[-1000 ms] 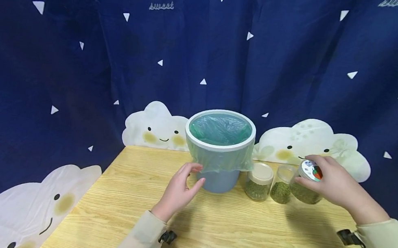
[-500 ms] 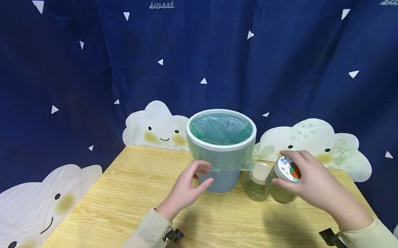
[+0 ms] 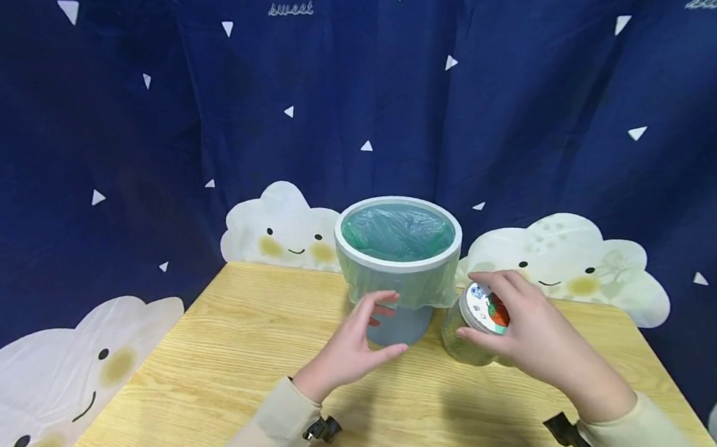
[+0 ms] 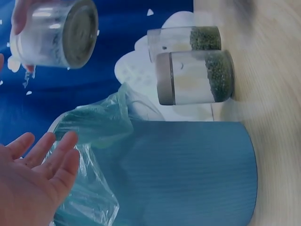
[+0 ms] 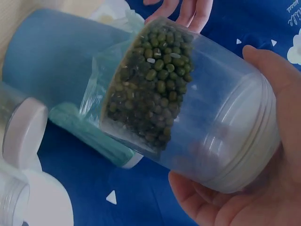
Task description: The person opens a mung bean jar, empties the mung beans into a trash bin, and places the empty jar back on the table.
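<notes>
My right hand (image 3: pixel 538 332) grips a clear jar (image 5: pixel 188 103) around its lid end. Green mung beans (image 5: pixel 155 80), with a few pale grains among them, fill its bottom part. The white lid (image 3: pixel 487 309) bears a red and green picture. In the left wrist view this jar hangs above the table, its base tilted toward the bin. My left hand (image 3: pixel 358 341) holds nothing; its fingers are spread and relaxed in front of the blue bin (image 4: pixel 188 165). A thin green liner bag (image 4: pixel 94 127) is folded over the bin's white rim (image 3: pixel 393 265).
Two more jars stand on the wooden table (image 3: pixel 240 328) right of the bin: a lidded jar (image 4: pixel 195 77) and a narrower clear jar (image 4: pixel 186 42), both partly filled with green contents. The held jar mostly hides them in the head view. A dark blue curtain (image 3: pixel 376 71) hangs behind.
My right hand has carried the held jar leftward, past the other jars toward the bin. My left hand has shifted slightly right, still holding nothing.
</notes>
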{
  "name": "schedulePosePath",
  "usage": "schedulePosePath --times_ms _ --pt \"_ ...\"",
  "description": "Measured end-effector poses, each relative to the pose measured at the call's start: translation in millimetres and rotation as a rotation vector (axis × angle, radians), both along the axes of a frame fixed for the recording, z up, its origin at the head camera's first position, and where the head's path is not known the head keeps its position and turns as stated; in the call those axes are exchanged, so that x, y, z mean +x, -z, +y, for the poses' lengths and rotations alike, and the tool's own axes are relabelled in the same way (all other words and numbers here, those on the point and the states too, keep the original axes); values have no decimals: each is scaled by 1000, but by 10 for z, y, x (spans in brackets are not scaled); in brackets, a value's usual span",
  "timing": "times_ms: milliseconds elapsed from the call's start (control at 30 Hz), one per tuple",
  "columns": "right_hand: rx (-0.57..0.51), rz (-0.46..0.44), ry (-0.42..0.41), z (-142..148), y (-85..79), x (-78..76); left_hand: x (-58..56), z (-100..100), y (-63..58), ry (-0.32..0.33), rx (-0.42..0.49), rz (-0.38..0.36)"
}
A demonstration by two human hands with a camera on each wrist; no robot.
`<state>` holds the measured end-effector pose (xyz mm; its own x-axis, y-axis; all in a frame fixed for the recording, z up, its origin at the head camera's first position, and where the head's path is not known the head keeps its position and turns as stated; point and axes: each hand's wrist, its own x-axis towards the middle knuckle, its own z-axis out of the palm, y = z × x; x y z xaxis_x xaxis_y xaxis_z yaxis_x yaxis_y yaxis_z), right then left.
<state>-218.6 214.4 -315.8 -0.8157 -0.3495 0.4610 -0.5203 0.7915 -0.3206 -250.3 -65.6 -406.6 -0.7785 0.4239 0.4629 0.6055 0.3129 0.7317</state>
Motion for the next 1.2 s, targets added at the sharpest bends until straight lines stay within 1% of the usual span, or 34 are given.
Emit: schedulePosePath --times_ms 167,367,467,600,767,933,1200 --pt "-14 6 -28 -105 42 -12 4 62 32 31 8 -16" --pt "-4 45 -58 -223 100 -20 17 143 73 57 13 -45" --pt "-8 42 -70 -278 127 -15 31 177 91 68 5 -55" --pt "-19 26 -98 -342 162 -6 56 217 102 71 -4 -65" --pt "-20 52 -134 -403 195 2 75 266 112 68 -18 -62" --pt "-16 77 -145 -457 233 15 92 296 131 48 -39 -64" --pt "-20 75 -146 -520 278 37 104 331 173 37 -30 -106"
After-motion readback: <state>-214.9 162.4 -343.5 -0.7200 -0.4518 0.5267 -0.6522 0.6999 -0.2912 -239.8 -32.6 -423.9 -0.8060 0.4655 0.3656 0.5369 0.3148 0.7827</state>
